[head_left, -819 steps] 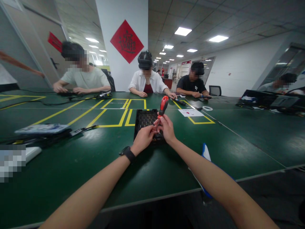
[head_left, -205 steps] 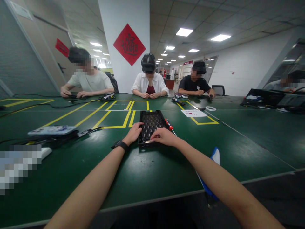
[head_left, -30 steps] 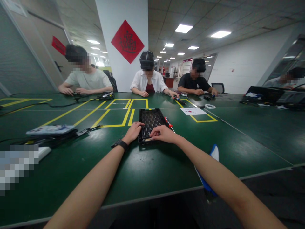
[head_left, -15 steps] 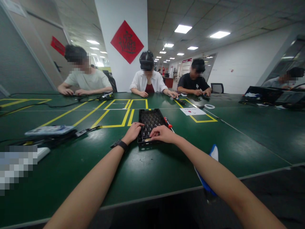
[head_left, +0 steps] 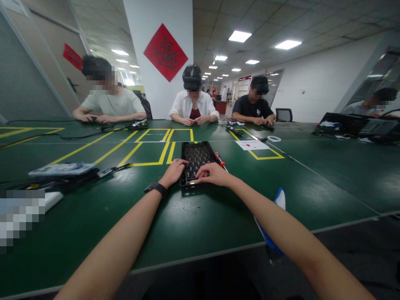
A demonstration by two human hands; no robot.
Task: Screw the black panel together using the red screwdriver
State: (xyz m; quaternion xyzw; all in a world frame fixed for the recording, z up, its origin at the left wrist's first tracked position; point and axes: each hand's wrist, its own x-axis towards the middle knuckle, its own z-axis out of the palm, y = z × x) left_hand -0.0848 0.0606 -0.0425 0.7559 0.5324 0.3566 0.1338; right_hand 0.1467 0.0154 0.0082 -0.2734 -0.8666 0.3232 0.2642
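Observation:
In the middle of the green table lies a shallow black tray (head_left: 200, 155) with rows of studs or holes across its floor. My left hand (head_left: 173, 172), with a dark band on its wrist, grips the tray's left rim, fingertips curled over the edge. My right hand (head_left: 213, 173) is closed in a pinch at the tray's front right; whatever lies between those fingertips is too small to tell. A small pale piece (head_left: 193, 182) shows at the front edge beside them. Along the tray's right side lies a red-handled screwdriver (head_left: 220, 159), its shaft pointing towards me.
A blue-and-white object (head_left: 280, 199) lies beyond my right forearm. To the left are a light-blue box (head_left: 64, 169) and cables. A white sheet (head_left: 252, 145) and a white ring (head_left: 274, 138) lie farther right. Several people sit around the table.
The person opposite has drawn one hand back from the dark items on the table and brought both hands together. My hands stay at the tray, and the view shifts slightly.

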